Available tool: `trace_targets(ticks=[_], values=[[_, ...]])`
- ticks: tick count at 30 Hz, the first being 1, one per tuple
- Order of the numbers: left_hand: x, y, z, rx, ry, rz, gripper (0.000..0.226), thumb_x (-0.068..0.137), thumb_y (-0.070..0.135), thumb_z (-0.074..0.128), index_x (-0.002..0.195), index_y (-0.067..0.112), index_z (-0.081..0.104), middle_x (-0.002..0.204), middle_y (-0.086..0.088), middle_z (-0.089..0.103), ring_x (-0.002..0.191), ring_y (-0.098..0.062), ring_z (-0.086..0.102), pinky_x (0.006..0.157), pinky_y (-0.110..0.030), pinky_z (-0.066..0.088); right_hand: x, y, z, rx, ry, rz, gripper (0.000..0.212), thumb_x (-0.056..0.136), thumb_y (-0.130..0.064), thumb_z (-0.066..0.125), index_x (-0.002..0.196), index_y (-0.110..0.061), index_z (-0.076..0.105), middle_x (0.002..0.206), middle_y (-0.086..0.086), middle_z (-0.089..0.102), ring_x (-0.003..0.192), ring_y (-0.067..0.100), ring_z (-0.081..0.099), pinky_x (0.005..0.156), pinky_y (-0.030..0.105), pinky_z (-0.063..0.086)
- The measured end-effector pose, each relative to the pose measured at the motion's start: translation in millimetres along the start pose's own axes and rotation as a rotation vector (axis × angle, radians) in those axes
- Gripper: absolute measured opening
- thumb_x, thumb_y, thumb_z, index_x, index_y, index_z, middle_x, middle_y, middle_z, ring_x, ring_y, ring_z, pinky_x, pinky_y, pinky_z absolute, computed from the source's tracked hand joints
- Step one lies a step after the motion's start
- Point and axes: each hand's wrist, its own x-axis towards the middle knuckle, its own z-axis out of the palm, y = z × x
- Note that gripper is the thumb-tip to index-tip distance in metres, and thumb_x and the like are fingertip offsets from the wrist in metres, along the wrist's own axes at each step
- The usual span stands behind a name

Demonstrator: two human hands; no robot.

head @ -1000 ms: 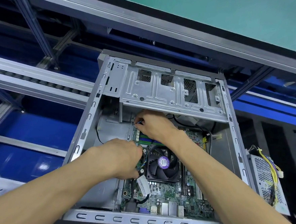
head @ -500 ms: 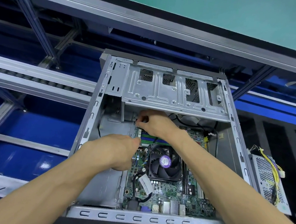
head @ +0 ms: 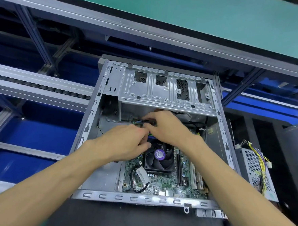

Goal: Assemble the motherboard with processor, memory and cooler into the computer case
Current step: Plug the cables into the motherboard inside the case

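An open grey computer case (head: 89, 128) lies on its side in front of me. The green motherboard (head: 166, 183) sits inside it, with a black cooler fan (head: 160, 157) bearing a purple label. Memory sticks are mostly hidden under my hands. My right hand (head: 166, 128) pinches a thin black and blue cable end near the board's far left corner, just below the drive cage (head: 165, 94). My left hand (head: 125, 143) has its fingers curled beside the fan's upper left corner, touching my right hand; what it holds is hidden.
A power supply (head: 257, 171) with yellow wires lies right of the case. A black cable with a white tag (head: 141, 176) loops over the board's near left. A roller conveyor rail (head: 37, 89) runs at left, and a green bench (head: 204, 16) lies beyond.
My left hand has moved up from the fan's left side to meet my right hand. My right hand has shifted slightly right with the cable end in its fingers. The view has tilted a little.
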Motion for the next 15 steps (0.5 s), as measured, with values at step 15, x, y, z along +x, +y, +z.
trace_targets(ticks=[15], values=[[25,-1,2,-0.123,-0.310,-0.142,0.033,0.106,0.042,0.030,0.101,0.024,0.057,0.112,-0.002,0.062,0.101,-0.021,0.055,0.084,-0.031,0.040,-95,22,-12,-0.120,-0.184,0.179,0.048,0.103,-0.030,0.048,0.149,-0.018,0.046,0.128,0.011,0.066,0.110,0.030,0.064,0.093,0.038,0.053]])
